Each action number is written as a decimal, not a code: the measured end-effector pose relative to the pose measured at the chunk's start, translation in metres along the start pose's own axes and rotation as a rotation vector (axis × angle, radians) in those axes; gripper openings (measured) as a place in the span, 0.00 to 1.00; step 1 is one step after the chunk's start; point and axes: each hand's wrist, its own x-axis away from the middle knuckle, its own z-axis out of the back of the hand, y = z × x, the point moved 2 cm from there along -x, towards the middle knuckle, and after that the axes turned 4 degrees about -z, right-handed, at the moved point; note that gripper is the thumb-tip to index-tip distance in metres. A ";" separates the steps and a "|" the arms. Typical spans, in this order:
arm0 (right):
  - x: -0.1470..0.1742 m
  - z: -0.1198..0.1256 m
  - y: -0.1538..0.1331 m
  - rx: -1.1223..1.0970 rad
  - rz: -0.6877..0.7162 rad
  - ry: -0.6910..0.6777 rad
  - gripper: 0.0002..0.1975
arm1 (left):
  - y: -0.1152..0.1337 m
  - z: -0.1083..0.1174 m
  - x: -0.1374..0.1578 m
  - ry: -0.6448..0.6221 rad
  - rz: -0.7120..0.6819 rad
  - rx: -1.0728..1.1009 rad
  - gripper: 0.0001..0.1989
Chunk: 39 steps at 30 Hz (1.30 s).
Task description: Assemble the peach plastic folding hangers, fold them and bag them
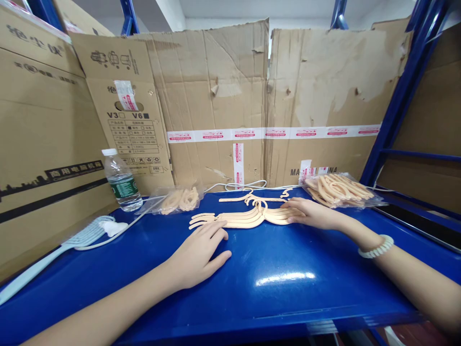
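Note:
Several beige clothes hangers lie nested in a row on the blue tabletop, their hooks toward the back. My left hand rests with its fingers stretched out, the fingertips touching the front hangers on their left half; the thumb is apart. At the right end of the row, my right hand lies over the hanger arms with its fingers extended and covers their tips. Behind the row lies another beige hanger. A small beige hook piece sits beside it, near the right hand.
Bagged beige pieces lie at back left, and a bag of hangers at back right. A water bottle, a pale blue fly swatter and a white cable are left. Cardboard sheets stand behind; a dark flat device lies right.

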 end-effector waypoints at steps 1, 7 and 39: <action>0.000 0.001 0.000 -0.003 0.004 0.008 0.23 | 0.000 0.000 0.000 -0.004 0.002 0.000 0.12; 0.002 0.016 -0.003 -0.038 -0.026 0.264 0.21 | -0.001 -0.001 0.000 0.015 -0.011 0.009 0.12; 0.013 0.021 0.002 -0.016 -0.113 -0.139 0.15 | 0.006 0.001 0.000 -0.021 -0.104 0.072 0.08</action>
